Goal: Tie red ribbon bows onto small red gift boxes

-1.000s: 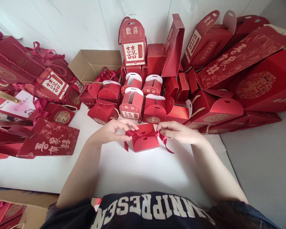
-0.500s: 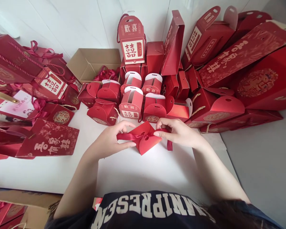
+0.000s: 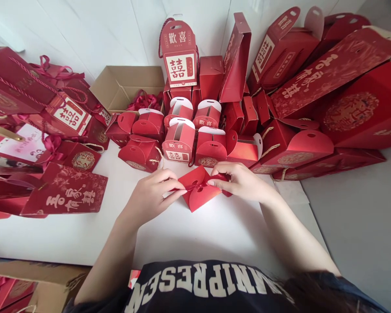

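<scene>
A small red gift box [image 3: 202,199] with rounded top flaps stands on the white table between my hands. A dark red ribbon [image 3: 198,187] crosses its top, passing by the holes in the flaps. To the left of the box, my left hand [image 3: 153,195] pinches one side of the ribbon between thumb and fingers. My right hand [image 3: 243,182] is closed on the ribbon's other side, close against the box's right edge. The bunched ribbon there is partly hidden by the fingers.
Several small red boxes [image 3: 179,139] stand in rows just behind. A cardboard box [image 3: 117,87] holding dark red ribbon is at the back left. Larger gift boxes crowd the right, including a tall red one [image 3: 355,108]. More boxes and bags [image 3: 68,191] lie on the left.
My left hand has moved its fingers together and closer to the box, pinching the ribbon nearer the knot. The ribbon tail hanging below my right hand has drawn up.
</scene>
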Demonstrator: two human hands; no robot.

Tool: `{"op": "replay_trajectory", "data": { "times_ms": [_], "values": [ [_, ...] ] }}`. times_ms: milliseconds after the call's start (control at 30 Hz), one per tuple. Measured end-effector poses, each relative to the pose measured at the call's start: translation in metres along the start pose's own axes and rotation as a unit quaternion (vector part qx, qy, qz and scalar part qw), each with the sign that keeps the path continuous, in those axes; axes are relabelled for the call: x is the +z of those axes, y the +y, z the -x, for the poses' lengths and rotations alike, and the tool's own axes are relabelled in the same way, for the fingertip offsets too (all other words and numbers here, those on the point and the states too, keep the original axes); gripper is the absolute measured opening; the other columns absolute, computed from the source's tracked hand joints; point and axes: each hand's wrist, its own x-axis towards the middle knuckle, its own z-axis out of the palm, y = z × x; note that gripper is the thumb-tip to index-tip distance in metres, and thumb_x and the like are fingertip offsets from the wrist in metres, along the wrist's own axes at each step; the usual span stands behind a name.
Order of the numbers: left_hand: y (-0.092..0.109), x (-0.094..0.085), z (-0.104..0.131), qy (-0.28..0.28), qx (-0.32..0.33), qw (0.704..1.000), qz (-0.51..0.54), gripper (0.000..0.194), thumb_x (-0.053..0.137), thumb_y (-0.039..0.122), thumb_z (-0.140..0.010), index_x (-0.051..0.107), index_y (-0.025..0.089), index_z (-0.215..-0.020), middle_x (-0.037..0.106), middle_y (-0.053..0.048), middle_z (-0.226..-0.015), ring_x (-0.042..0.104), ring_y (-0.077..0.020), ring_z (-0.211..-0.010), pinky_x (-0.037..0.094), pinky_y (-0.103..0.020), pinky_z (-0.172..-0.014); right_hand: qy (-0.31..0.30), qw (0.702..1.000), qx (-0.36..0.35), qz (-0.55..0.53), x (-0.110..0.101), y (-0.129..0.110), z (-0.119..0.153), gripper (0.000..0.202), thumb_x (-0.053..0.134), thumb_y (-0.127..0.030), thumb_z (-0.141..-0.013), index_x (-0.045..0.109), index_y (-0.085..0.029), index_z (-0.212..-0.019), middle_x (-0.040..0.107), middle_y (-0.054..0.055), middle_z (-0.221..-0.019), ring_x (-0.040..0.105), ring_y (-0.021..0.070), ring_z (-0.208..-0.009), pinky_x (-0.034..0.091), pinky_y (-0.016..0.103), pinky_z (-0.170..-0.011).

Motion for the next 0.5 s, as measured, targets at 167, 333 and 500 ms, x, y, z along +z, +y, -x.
{"op": "replay_trajectory", "data": {
  "times_ms": [167, 333, 500],
  "values": [
    [0.014, 0.007, -0.004, 0.003, -0.101, 0.991, 0.085, 0.023, 0.047, 0.025, -0.098, 0.057, 0.018, -0.078, 0.06, -0.001, -0.085, 0.055, -0.0123, -0.077, 0.044, -0.026, -0.072, 0.045, 0.997, -0.066, -0.021, 0.009, 0.003, -0.004, 0.013, 0.064, -0.032, -0.09, 0.061, -0.022, -0.082, 0.061, 0.007, -0.121, 0.06, 0.0226, -0.113, 0.046, 0.037, -0.097],
    [0.023, 0.018, -0.006, -0.051, -0.25, 0.95, 0.18, 0.027, 0.049, 0.04, -0.096, 0.056, 0.02, -0.08, 0.053, 0.004, -0.065, 0.045, -0.0095, -0.056, 0.038, -0.023, -0.054, 0.025, 0.995, -0.07, -0.06, 0.013, 0.0, -0.007, 0.016, 0.059, -0.03, -0.093, 0.057, -0.022, -0.079, 0.056, 0.007, -0.14, 0.058, 0.0254, -0.122, 0.045, 0.042, -0.102],
    [0.021, 0.019, -0.007, -0.061, -0.284, 0.923, 0.253, 0.031, 0.061, 0.049, -0.087, 0.067, 0.018, -0.081, 0.065, 0.001, -0.072, 0.055, -0.0126, -0.063, 0.045, -0.023, -0.058, 0.01, 0.995, -0.065, -0.08, 0.014, 0.002, -0.011, 0.017, 0.057, -0.03, -0.094, 0.055, -0.022, -0.079, 0.062, 0.008, -0.133, 0.061, 0.0243, -0.116, 0.045, 0.04, -0.099]
  ]
}}
